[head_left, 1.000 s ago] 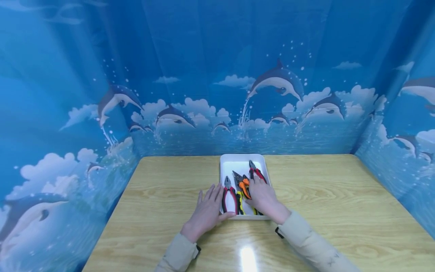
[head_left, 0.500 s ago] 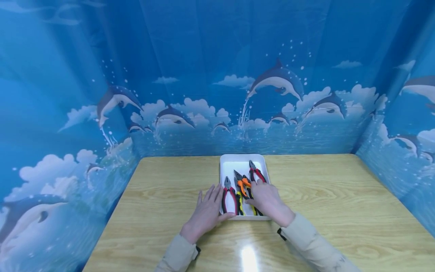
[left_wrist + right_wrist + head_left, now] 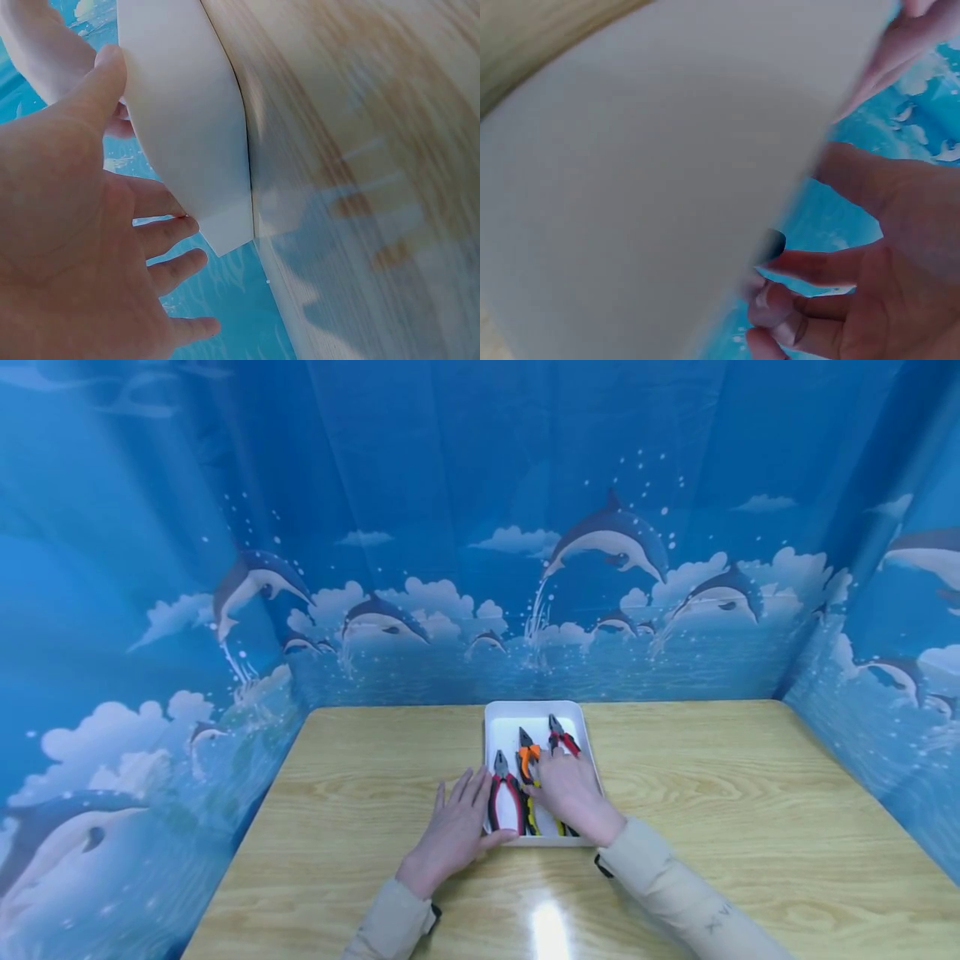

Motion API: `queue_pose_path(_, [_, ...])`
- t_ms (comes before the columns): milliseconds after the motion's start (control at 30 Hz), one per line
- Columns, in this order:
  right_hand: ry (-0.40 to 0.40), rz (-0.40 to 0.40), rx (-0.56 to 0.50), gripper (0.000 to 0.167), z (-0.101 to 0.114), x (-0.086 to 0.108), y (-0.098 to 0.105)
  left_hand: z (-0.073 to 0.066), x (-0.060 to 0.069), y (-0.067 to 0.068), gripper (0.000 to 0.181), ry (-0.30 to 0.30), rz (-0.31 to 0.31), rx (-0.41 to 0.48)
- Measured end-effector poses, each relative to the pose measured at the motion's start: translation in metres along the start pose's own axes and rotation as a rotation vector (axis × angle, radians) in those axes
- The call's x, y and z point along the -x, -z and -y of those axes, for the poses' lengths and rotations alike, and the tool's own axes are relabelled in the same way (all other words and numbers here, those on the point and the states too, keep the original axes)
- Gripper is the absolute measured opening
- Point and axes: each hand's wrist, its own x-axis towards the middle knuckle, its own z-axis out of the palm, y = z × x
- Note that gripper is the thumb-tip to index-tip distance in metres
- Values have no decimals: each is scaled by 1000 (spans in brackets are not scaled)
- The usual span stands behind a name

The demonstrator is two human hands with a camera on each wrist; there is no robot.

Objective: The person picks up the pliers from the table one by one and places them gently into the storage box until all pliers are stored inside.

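Note:
A white tray (image 3: pixel 506 727) holds several pliers. My right hand (image 3: pixel 572 789) reaches into it and grips the orange-and-black pliers (image 3: pixel 527 756) by the handles, which its fingers mostly hide. In the right wrist view a dark handle end (image 3: pixel 775 244) shows by the curled fingers. My left hand (image 3: pixel 448 843) rests at the tray's front left corner, fingers spread along the left side and thumb on the front edge. Beside it lie red-and-black pliers (image 3: pixel 501 766), jaws pointing away. Yellow-and-black handles (image 3: pixel 532 818) show between the hands, partly covered.
Another pair of red-and-black pliers (image 3: pixel 557 737) lies at the tray's back right, its handles partly behind my right hand. The tray stands at the back of a wooden table (image 3: pixel 712 793). A blue dolphin-print curtain (image 3: pixel 450 527) surrounds the table's back and sides.
The orange-and-black pliers have turned from slanted to nearly straight, jaws pointing away. My right hand has shifted left and slightly away with them. My left hand stays in place.

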Motion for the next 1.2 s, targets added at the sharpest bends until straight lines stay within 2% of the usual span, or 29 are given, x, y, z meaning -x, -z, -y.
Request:
queue_pose_path(100, [-3,-29,28,51,-2,-6,-8,0,0,-1,98,-1,1,3])
queue_pose_path(433, [-38,25,12,55,-5,-16,-15,-3,-2,-2,98,8,3,0])
queue_pose_path(800, [-56,70,-59,61,-9,-12,-14,-4,-2,-1,97,-10,-2,11])
queue_pose_path(1000, [-51,22,-106,54,-19,1,-8,-3,-2,2,97,-20,-1,8])
queue_pose_path(1200, [-8,-109,-164,52,-34,25,-8,-1,0,4,97,-27,-4,26])
